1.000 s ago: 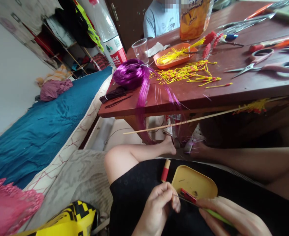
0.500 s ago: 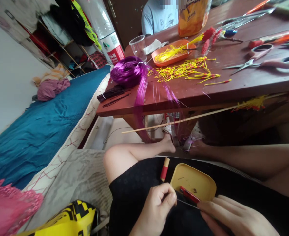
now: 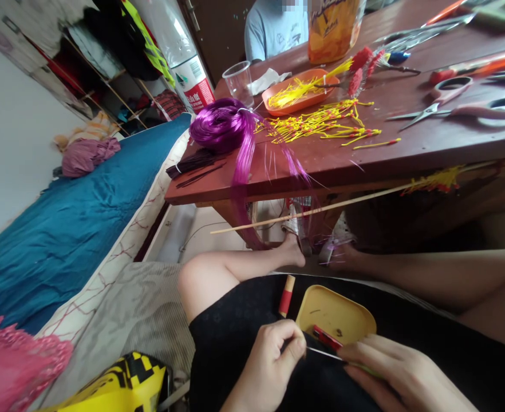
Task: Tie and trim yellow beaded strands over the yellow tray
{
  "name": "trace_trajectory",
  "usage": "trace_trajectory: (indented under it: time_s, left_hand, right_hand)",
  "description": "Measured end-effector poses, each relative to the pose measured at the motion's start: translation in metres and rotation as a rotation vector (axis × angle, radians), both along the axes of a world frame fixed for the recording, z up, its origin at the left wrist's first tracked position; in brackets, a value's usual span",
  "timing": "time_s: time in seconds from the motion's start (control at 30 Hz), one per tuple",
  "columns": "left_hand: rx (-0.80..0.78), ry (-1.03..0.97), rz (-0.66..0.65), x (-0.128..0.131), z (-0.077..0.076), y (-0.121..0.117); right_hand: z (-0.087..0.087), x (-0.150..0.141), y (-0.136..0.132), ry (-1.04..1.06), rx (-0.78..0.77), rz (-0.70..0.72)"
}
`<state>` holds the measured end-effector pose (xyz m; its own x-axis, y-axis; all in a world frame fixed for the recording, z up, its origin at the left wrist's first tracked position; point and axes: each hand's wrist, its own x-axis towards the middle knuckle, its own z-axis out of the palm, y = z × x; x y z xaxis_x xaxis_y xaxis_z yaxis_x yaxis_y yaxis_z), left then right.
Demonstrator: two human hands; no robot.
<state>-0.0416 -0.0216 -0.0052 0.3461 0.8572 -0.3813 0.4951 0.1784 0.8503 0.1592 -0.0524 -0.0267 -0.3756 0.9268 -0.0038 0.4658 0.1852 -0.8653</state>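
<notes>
Over the lap, my left hand is closed in a pinch on one end of a thin pale strand; whether it is thread or wire I cannot tell. The strand runs taut to my right hand, whose thumb and fingers are pressed together on its other end. A yellow-green strip shows under the right fingers, mostly hidden. Just beyond the hands, a shallow yellow tray rests on the black cloth of the lap. A red pen-like stick leans in it, and a red and tan tube lies left of it.
The brown table bears a purple fibre coil, yellow red-tipped stems, an orange dish and scissors. A thin wooden stick extends below its edge. A person sits opposite. The bed is left.
My right hand has shifted slightly and covers more of the red stick; a yellow-green strip now shows under its fingers. The left hand keeps its pinch. The whole view has drifted slightly.
</notes>
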Motion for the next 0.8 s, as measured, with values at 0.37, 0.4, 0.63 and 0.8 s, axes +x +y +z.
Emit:
trace_trajectory:
  time_s: [0.37,0.4,0.63,0.8]
  left_hand:
    - [0.017,-0.050,0.249,-0.006,-0.025,0.006]
    - [0.005,-0.058,0.259,-0.004,-0.024,0.005]
    - [-0.064,-0.129,0.204,0.006,-0.014,0.003]
    - [-0.073,-0.194,0.177,0.011,-0.003,0.000]
  right_hand:
    - [-0.081,-0.020,0.011,-0.306,-0.093,-0.151]
    - [-0.080,-0.021,0.010,-0.306,-0.090,-0.156]
    - [-0.022,-0.022,0.006,0.160,-0.138,-0.244]
    - [-0.006,-0.029,0.004,0.279,-0.084,-0.235]
